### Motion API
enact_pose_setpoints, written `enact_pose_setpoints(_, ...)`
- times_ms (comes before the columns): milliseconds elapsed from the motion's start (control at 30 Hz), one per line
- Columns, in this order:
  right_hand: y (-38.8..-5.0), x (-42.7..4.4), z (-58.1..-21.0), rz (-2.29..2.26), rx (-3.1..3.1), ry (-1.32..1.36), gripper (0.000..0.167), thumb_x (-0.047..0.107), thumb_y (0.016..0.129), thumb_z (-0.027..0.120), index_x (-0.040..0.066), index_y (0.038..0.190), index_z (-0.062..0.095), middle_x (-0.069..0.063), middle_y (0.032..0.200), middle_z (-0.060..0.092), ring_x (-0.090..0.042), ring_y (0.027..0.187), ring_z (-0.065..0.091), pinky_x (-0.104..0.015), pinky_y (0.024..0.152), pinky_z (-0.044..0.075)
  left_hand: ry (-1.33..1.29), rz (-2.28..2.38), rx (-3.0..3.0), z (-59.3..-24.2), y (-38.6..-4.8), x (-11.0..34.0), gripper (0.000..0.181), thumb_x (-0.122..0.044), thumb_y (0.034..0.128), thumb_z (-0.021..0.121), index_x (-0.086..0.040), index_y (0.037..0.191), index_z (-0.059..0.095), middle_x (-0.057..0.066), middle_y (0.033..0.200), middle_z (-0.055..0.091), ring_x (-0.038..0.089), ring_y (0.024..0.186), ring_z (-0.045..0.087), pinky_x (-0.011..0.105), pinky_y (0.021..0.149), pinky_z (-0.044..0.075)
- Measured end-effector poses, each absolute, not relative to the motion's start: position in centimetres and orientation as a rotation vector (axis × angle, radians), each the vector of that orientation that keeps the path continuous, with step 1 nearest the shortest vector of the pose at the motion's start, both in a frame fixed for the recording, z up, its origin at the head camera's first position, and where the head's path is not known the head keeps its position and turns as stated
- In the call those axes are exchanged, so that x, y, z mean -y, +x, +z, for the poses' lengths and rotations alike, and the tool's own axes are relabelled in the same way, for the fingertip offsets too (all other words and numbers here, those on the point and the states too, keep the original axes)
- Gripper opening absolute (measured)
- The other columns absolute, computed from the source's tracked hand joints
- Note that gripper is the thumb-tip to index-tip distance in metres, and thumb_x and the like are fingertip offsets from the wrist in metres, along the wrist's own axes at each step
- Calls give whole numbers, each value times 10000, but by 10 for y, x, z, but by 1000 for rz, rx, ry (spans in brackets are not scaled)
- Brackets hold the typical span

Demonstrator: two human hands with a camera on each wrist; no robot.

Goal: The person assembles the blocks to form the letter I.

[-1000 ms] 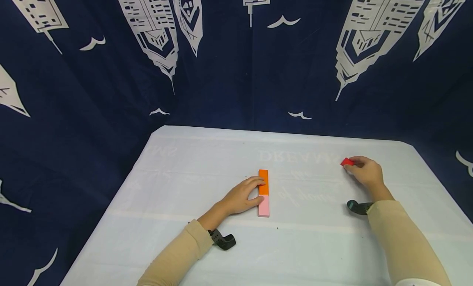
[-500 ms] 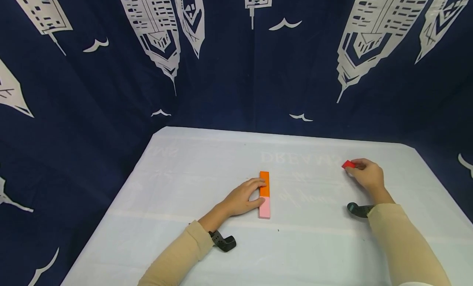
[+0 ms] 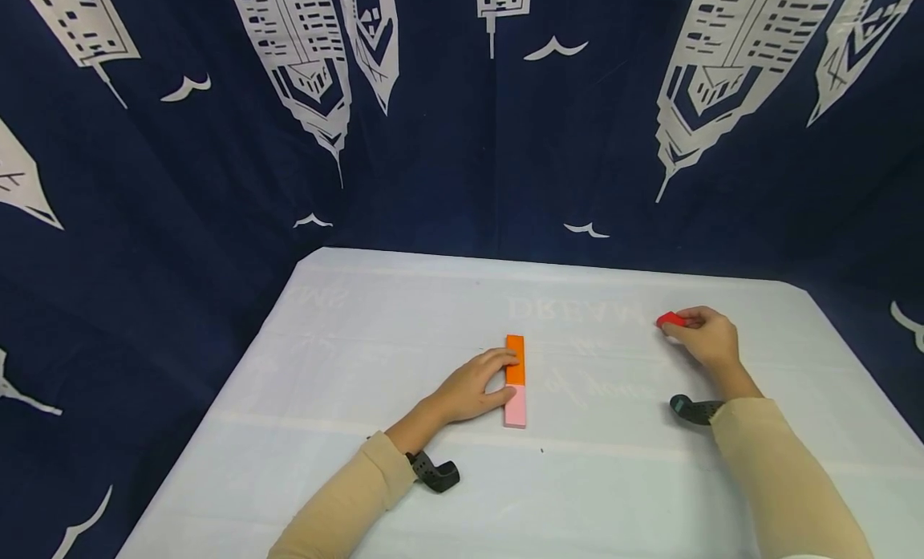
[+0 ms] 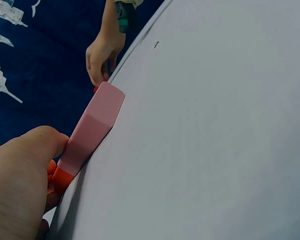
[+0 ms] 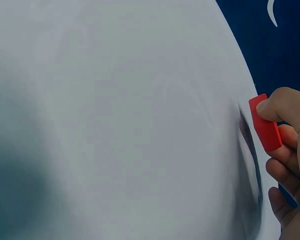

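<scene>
On the white table, an orange block (image 3: 515,360) and a pink block (image 3: 515,407) lie end to end in one straight row. My left hand (image 3: 469,386) reaches in from their left, its fingers resting on the orange block and its thumb touching the pink one. The left wrist view shows the pink block (image 4: 96,120) close up beside the thumb. Far to the right, my right hand (image 3: 711,338) pinches a small red block (image 3: 671,319) between thumb and fingers. In the right wrist view the thumb presses across the red block (image 5: 271,131).
The white cloth-covered table (image 3: 613,479) has a dark speck (image 3: 542,451) near its middle. Behind it hangs a navy curtain (image 3: 433,174) printed with white buildings and birds. Dark wrist devices, a left one (image 3: 435,472) and a right one (image 3: 693,410), jut from the sleeves.
My right hand has moved slightly left with the red block, which has turned a little in its grip. My left hand and the orange and pink blocks stay in place.
</scene>
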State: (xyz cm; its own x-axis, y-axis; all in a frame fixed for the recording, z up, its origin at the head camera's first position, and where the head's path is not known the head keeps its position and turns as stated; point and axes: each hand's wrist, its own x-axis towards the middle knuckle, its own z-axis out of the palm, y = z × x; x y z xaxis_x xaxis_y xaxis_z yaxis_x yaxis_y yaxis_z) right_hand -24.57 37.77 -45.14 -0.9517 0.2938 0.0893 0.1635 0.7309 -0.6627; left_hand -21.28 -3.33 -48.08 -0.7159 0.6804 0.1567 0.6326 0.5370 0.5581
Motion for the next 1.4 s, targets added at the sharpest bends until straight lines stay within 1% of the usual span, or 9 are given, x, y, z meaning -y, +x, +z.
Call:
enact_pose_setpoints(133, -248, -374, -451, 1036, 2738, -363, 484, 310, 889, 681, -87, 1148, 585, -252, 1065, 604, -290, 912, 542, -261, 657, 421, 1150, 937, -2684, -482, -212, 34, 505, -314, 976, 561, -109, 1428, 464, 65, 1501, 403, 220, 1385, 363, 373, 1137, 295)
enact_pose_setpoints(300, -250, -367, -447, 1049, 2719, -325, 457, 271, 881, 694, -91, 1141, 592, -252, 1060, 612, -265, 897, 543, -208, 634, 419, 1170, 945, -2686, -484, -213, 34, 502, -321, 978, 558, -105, 1422, 468, 71, 1496, 408, 229, 1380, 370, 381, 1133, 303)
enact_pose_setpoints(533, -254, -356, -444, 1083, 2695, -269, 438, 244, 883, 690, -85, 1156, 596, -248, 1069, 606, -276, 924, 529, -277, 674, 410, 1165, 940, -2678, -482, -213, 35, 503, -301, 973, 574, -109, 1425, 465, 63, 1504, 399, 223, 1386, 362, 372, 1138, 293)
enact_pose_setpoints(700, -256, -348, -444, 1073, 2664, -199, 432, 244, 883, 692, -84, 1153, 609, -251, 1054, 617, -272, 921, 532, -289, 693, 404, 1146, 936, -2674, -482, -213, 35, 508, -301, 973, 575, -116, 1432, 459, 55, 1511, 390, 214, 1391, 353, 363, 1143, 282)
enact_pose_setpoints(900, -258, -338, -440, 1098, 2652, -165, 430, 226, 878, 702, -83, 1162, 609, -258, 1064, 612, -311, 944, 539, -323, 721, 406, 1143, 937, -2681, -483, -213, 34, 511, -306, 969, 570, -114, 1429, 461, 61, 1505, 398, 215, 1383, 365, 360, 1137, 292)
enact_pose_setpoints(1133, -264, -332, -438, 1100, 2674, -158, 418, 219, 879, 702, -69, 1166, 606, -251, 1085, 606, -331, 972, 535, -324, 720, 408, 1154, 942, -2682, -482, -213, 34, 506, -297, 972, 571, -106, 1428, 461, 66, 1504, 399, 218, 1385, 363, 363, 1140, 286)
enact_pose_setpoints(1400, -265, -323, -435, 1125, 2661, -108, 407, 197, 867, 720, -79, 1146, 614, -266, 1081, 618, -335, 971, 544, -324, 717, 409, 1143, 942, -2678, -482, -212, 34, 513, -300, 967, 573, -107, 1429, 459, 62, 1506, 397, 221, 1387, 359, 364, 1141, 286)
